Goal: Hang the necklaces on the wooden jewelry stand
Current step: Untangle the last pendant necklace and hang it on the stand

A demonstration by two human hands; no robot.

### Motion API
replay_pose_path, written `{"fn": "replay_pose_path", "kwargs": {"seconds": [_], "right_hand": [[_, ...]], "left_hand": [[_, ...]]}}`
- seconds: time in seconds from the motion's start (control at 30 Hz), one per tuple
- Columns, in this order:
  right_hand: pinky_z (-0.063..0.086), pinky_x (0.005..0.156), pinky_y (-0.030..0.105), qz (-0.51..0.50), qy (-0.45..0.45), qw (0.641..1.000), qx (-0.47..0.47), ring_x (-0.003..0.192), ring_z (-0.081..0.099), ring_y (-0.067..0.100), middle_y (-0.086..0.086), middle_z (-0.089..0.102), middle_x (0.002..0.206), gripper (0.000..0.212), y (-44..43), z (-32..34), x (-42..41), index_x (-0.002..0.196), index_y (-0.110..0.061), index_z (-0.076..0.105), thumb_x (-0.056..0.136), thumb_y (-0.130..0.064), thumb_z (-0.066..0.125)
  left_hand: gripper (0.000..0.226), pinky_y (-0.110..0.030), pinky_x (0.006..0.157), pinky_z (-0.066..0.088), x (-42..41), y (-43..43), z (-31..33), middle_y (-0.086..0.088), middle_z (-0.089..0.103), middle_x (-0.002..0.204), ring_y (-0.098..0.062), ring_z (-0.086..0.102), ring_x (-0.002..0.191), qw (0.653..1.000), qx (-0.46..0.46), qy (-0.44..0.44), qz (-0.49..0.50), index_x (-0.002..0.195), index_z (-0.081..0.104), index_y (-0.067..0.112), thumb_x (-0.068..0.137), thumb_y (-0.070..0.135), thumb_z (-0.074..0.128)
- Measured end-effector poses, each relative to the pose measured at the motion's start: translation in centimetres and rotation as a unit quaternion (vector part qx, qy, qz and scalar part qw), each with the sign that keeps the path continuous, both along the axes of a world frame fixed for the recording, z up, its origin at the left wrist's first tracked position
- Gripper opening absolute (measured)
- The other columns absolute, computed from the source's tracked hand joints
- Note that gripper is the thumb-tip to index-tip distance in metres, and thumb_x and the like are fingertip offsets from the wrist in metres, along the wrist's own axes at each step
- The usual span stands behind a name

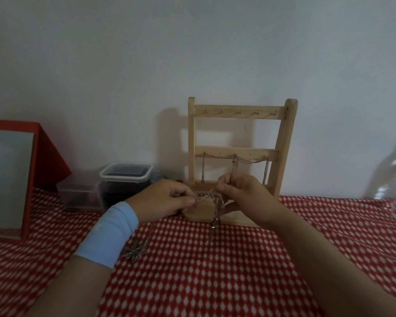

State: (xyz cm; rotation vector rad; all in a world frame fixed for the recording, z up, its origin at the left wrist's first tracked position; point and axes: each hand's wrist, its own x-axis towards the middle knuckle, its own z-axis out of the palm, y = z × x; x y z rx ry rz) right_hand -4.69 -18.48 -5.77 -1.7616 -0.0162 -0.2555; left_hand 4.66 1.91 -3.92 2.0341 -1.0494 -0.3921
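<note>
1. Left hand point(165, 199): thumb and forefinger pinch the necklace point(216, 202) at its left end.
2. Necklace: bunched between both hands, just near of the stand point(237, 152), tail dangling to the cloth point(192, 266).
3. Right hand point(242, 193): curled fingertips pinch the necklace's top; exact grip blurred.
4. Stand: base partly hidden behind the hands.

A pale wooden ladder-shaped jewelry stand point(238, 112) stands against the white wall on a bench point(329, 225) covered by a red cloth with white diamonds point(215, 275). Silver chains point(220, 156) drape from its middle rail. In front of its base, the left grip point(162, 197), with a light blue band point(108, 234) on the wrist, and the right grip point(240, 193) each pinch a tangled silver chain necklace point(216, 202). It stretches between them, with a loop dangling. A silver star-shaped pendant point(135, 250) lies on the cloth beside the left wrist.
</note>
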Motion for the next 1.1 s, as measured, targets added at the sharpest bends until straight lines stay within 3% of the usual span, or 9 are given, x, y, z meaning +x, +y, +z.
{"fn": "replay_pose_path", "kwargs": {"seconds": [0.1,0.2,0.33,0.47,0.57,0.63,0.73,0.9,1.1], "right_hand": [[0.063,0.06,0.036,-0.014,-0.023,0.997,-0.067,0.075,0.072,0.022,0.005,0.073,0.078,0.008,0.5,-0.3,0.4,0.091,-0.004,0.066,0.098,-0.004,0.062],[0.062,0.059,0.032,-0.015,-0.047,0.992,-0.114,0.078,0.072,0.019,0.002,0.074,0.08,0.007,0.9,-0.3,0.5,0.09,-0.008,0.07,0.096,-0.005,0.066],[0.059,0.065,0.029,-0.01,-0.065,0.995,-0.075,0.069,0.067,0.012,-0.002,0.072,0.074,0.011,1.0,-0.1,0.6,0.09,-0.009,0.067,0.097,-0.002,0.063],[0.06,0.069,0.032,0.019,-0.071,0.997,-0.02,0.073,0.068,0.018,0.004,0.07,0.077,0.011,1.0,-0.3,0.7,0.096,-0.008,0.06,0.098,0.002,0.06],[0.06,0.067,0.032,0.016,-0.09,0.995,-0.043,0.074,0.067,0.02,0.002,0.069,0.077,0.015,1.2,-0.4,0.7,0.094,-0.011,0.059,0.097,0.004,0.061],[0.061,0.066,0.032,0.004,-0.1,0.993,-0.064,0.074,0.068,0.021,-0.001,0.069,0.077,0.018,1.4,-0.3,0.6,0.095,-0.012,0.058,0.095,0.005,0.062],[0.062,0.057,0.034,-0.012,-0.095,0.993,-0.063,0.067,0.069,0.02,0.001,0.07,0.075,0.02,1.7,0.0,0.3,0.099,-0.012,0.056,0.093,0.004,0.067],[0.059,0.058,0.029,-0.031,-0.113,0.99,-0.08,0.065,0.07,0.017,0.002,0.073,0.074,0.022,1.8,0.2,0.2,0.095,-0.01,0.054,0.088,-0.001,0.074],[0.056,0.059,0.026,-0.034,-0.102,0.99,-0.088,0.063,0.067,0.013,0.002,0.071,0.073,0.024,1.7,-0.2,0.4,0.091,-0.011,0.056,0.086,-0.002,0.077]], "left_hand": [[0.018,-0.016,0.06,0.048,0.0,-0.2,-0.4,0.005,0.071,0.074,-0.005,0.056,0.057,1.0,-0.017,-0.017,0.011,0.088,0.072,0.024,0.097,0.02,0.057],[0.018,-0.019,0.06,0.049,-0.1,-0.8,-0.9,-0.007,0.073,0.082,-0.012,0.057,0.056,0.997,-0.056,-0.038,0.037,0.088,0.071,0.023,0.098,0.022,0.056],[0.014,-0.019,0.053,0.046,-0.2,-1.2,-1.2,0.005,0.074,0.079,-0.012,0.054,0.05,0.995,-0.087,-0.027,0.048,0.091,0.069,0.016,0.097,0.019,0.057],[0.006,-0.024,0.045,0.045,-0.6,-1.4,-1.3,-0.003,0.074,0.083,-0.005,0.054,0.044,0.99,-0.132,0.012,0.054,0.094,0.062,0.018,0.094,0.012,0.061],[0.01,-0.032,0.058,0.056,-0.8,-1.7,-1.5,0.0,0.074,0.086,-0.013,0.068,0.065,0.99,-0.126,-0.013,0.057,0.091,0.064,0.022,0.092,0.012,0.064],[0.012,-0.027,0.066,0.054,-0.8,-1.7,-1.5,0.003,0.073,0.083,-0.008,0.069,0.073,0.992,-0.108,-0.035,0.059,0.087,0.068,0.022,0.09,0.011,0.065],[0.005,-0.013,0.051,0.043,-0.9,-1.5,-1.2,0.007,0.068,0.066,0.003,0.059,0.051,0.992,-0.113,0.028,0.057,0.087,0.071,0.018,0.09,0.016,0.067],[0.011,-0.017,0.076,0.053,-0.6,-1.3,-1.3,0.011,0.076,0.084,-0.001,0.07,0.082,0.992,-0.114,0.006,0.057,0.089,0.075,0.026,0.079,0.028,0.079],[0.004,-0.014,0.072,0.053,-0.6,-1.3,-1.1,0.009,0.075,0.081,-0.001,0.069,0.078,0.994,-0.093,-0.043,0.039,0.086,0.076,0.022,0.083,0.024,0.075]]}}
